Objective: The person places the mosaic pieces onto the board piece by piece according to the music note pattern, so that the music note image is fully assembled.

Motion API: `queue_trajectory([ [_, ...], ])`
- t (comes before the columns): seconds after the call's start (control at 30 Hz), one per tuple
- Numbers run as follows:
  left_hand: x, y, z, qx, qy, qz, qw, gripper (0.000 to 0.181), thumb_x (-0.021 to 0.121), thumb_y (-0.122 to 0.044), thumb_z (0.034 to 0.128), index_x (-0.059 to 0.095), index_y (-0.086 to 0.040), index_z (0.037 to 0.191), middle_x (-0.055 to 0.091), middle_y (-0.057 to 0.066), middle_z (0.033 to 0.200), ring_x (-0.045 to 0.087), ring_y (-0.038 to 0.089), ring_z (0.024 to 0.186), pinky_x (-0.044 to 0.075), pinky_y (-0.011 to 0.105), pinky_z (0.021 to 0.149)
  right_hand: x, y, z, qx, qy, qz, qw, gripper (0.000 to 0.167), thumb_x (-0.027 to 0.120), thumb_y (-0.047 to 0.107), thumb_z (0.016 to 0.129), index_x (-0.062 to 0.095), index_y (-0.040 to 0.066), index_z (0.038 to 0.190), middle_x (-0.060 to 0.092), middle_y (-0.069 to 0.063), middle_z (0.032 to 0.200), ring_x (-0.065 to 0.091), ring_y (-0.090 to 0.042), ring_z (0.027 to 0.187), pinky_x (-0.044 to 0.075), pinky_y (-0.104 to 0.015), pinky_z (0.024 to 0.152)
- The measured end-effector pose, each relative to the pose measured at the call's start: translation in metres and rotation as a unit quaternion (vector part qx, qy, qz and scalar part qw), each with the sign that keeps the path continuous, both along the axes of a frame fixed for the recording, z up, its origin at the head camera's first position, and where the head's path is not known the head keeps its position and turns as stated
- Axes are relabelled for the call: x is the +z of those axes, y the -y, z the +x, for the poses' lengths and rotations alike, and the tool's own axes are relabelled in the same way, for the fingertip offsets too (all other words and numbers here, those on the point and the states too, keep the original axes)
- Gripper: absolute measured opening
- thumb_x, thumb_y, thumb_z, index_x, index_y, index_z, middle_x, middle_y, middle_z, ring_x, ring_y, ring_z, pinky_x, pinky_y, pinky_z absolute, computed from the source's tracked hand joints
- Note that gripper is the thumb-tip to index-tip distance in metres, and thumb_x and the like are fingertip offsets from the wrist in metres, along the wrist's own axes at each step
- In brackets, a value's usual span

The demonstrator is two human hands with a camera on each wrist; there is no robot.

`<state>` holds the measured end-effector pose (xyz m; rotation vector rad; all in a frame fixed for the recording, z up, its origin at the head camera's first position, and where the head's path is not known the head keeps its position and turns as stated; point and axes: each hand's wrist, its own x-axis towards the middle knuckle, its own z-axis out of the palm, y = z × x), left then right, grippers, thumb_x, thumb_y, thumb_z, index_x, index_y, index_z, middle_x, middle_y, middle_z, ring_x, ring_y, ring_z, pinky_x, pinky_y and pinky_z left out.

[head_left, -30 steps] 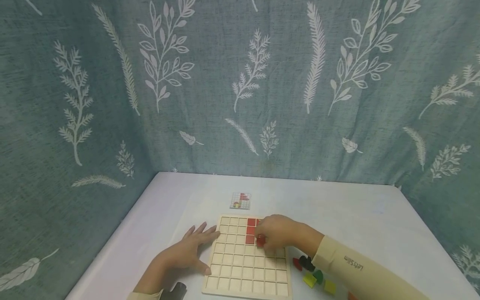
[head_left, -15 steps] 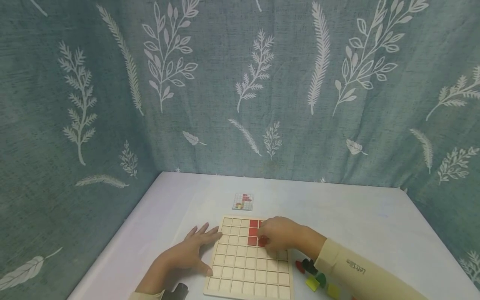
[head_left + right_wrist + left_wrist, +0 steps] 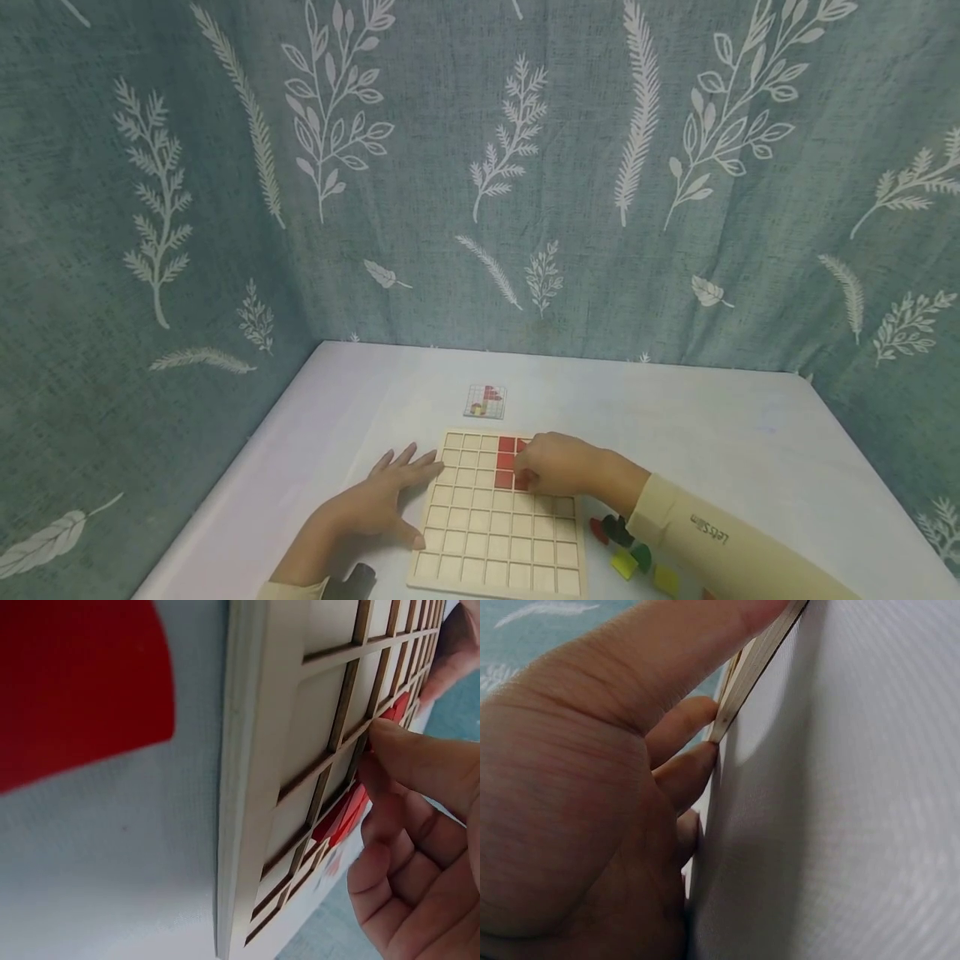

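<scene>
Pinching a red piece (image 3: 523,482) between thumb and bent forefinger of the right hand (image 3: 558,462), down at a cell of the wooden board (image 3: 475,546), just right of a column of red squares (image 3: 505,461); impossible to tell, behind the fingers, whether fully seated. Best to square the edges to the cell walls, press evenly (wiggling a little if catching on a ridge), then lift straight off. Reaching in from the right, knuckles uppermost, remaining fingers folded under. Steadying, seemingly, with the left hand (image 3: 378,502) spread, thumb and fingertips at the board's left edge. Farther out, near the right sleeve (image 3: 678,521), loose coloured pieces (image 3: 624,563); beyond the board, a picture card (image 3: 484,401).
</scene>
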<state>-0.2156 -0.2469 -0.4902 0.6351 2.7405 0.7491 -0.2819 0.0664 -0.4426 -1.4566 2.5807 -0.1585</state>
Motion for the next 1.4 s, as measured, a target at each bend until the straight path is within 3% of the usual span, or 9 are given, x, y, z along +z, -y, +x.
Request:
queue_trajectory([
  [0.3, 0.000, 0.001, -0.001, -0.010, -0.006, 0.008, 0.9999, 0.115, 0.081, -0.065, 0.0508, 0.042, -0.019, 0.149, 0.028, 0.003, 0.158, 0.003, 0.034, 0.147, -0.006, 0.056, 0.114, -0.002, -0.001, 0.001, -0.012, 0.013, 0.003, 0.9998, 0.009, 0.069, 0.010, 0.086, 0.070, 0.019, 0.087, 0.056, 0.015, 0.070, 0.049, -0.005, 0.063, 0.048, -0.021, 0.062],
  [0.5, -0.005, 0.002, -0.001, -0.013, -0.005, 0.011, 0.9998, 0.115, 0.081, -0.065, 0.0513, 0.042, -0.019, 0.149, 0.027, 0.003, 0.158, 0.003, 0.034, 0.147, -0.006, 0.056, 0.114, 0.001, -0.014, 0.001, -0.009, 0.026, -0.005, 0.9996, 0.008, 0.067, 0.014, 0.089, 0.071, 0.021, 0.088, 0.061, 0.017, 0.078, 0.054, -0.002, 0.071, 0.052, -0.024, 0.070],
  [0.73, -0.003, 0.000, -0.001, -0.009, 0.001, 0.007, 0.9999, 0.115, 0.080, -0.063, 0.0512, 0.041, -0.019, 0.149, 0.027, 0.003, 0.158, 0.002, 0.035, 0.147, -0.006, 0.058, 0.114, 0.008, -0.045, 0.002, -0.059, 0.045, -0.012, 0.9972, 0.012, 0.068, 0.015, 0.088, 0.074, 0.021, 0.097, 0.066, 0.015, 0.086, 0.059, -0.003, 0.082, 0.055, -0.028, 0.074],
  [0.9, -0.002, 0.001, -0.002, -0.010, -0.001, 0.007, 0.9999, 0.114, 0.080, -0.063, 0.0514, 0.041, -0.020, 0.149, 0.026, 0.003, 0.158, 0.002, 0.035, 0.147, -0.006, 0.058, 0.114, 0.011, -0.071, 0.005, -0.080, 0.038, -0.002, 0.9961, 0.013, 0.070, 0.013, 0.085, 0.074, 0.022, 0.093, 0.064, 0.017, 0.082, 0.057, -0.003, 0.078, 0.054, -0.029, 0.071],
  [1.1, -0.002, 0.003, -0.002, -0.016, -0.006, 0.013, 0.9998, 0.113, 0.081, -0.062, 0.0521, 0.041, -0.020, 0.150, 0.026, 0.003, 0.158, 0.002, 0.034, 0.147, -0.006, 0.056, 0.114, 0.010, -0.097, 0.014, -0.106, 0.066, 0.014, 0.9920, 0.012, 0.073, 0.015, 0.083, 0.075, 0.022, 0.093, 0.062, 0.020, 0.081, 0.055, -0.002, 0.077, 0.053, -0.029, 0.073],
  [1.4, -0.003, 0.003, -0.003, -0.016, 0.001, 0.010, 0.9998, 0.114, 0.080, -0.063, 0.0531, 0.040, -0.020, 0.150, 0.026, 0.004, 0.158, 0.001, 0.034, 0.147, -0.007, 0.057, 0.114, 0.009, -0.138, 0.025, -0.149, 0.079, 0.013, 0.9856, 0.009, 0.079, 0.022, 0.080, 0.071, 0.025, 0.081, 0.053, 0.020, 0.068, 0.049, -0.005, 0.066, 0.049, -0.027, 0.063],
])
